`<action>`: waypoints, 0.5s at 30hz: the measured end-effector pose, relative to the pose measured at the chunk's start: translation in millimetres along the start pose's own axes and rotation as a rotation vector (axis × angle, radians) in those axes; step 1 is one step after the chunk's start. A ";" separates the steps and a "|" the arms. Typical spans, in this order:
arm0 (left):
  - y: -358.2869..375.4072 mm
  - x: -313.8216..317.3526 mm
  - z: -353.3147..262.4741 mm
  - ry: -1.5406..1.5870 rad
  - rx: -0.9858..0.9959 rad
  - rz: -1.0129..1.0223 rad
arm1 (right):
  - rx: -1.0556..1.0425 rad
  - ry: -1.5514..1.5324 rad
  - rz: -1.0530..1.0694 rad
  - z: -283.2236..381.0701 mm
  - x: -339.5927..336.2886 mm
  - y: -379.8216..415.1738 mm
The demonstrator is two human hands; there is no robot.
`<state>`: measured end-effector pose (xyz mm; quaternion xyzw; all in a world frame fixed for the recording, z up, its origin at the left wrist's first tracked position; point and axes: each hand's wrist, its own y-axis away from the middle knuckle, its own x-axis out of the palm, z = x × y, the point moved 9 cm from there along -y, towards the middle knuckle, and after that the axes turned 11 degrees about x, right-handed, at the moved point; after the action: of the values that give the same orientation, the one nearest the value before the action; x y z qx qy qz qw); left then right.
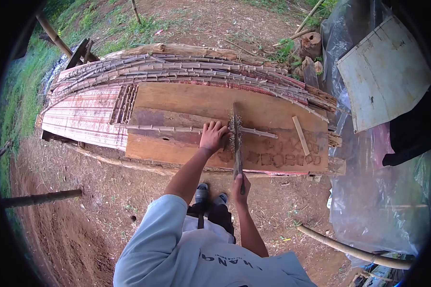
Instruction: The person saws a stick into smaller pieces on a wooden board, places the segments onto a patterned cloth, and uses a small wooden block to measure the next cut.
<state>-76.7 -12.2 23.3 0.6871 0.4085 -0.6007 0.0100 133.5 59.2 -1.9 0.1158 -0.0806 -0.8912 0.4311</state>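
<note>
My left hand (215, 136) is closed over a long knobby cassava stem (172, 129), pressing it against the wooden board (187, 95). My right hand (241, 188) grips the handle of a hand saw (237, 153), whose blade points away from me and lies across the stem just right of my left hand. Pale sawdust (232, 138) is scattered along both sides of the blade. Right of the saw, the stem's end (263, 132) extends over the board. Whether the blade has cut through the stem is hidden.
Long stems (177, 68) lie heaped along the table's far side. Several short cut pieces (124, 104) sit in a row at the board's left, on patterned cloth (81, 115). A thin wooden strip (300, 135) rests on the right. Plastic sheeting (359, 191) hangs beyond.
</note>
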 end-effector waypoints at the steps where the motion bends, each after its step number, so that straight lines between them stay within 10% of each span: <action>1: 0.5 -1.2 -1.4 0.004 0.000 0.004 | 0.017 -0.028 -0.004 -9.6 -4.2 6.5; 15: 2.3 -5.5 2.9 0.087 -0.041 -0.024 | -0.223 0.035 -0.148 53.6 -63.7 -17.4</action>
<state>-77.5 -18.2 26.0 0.7074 0.4290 -0.5617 -0.0006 144.0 122.4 54.1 0.0883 0.0353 -0.9219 0.3756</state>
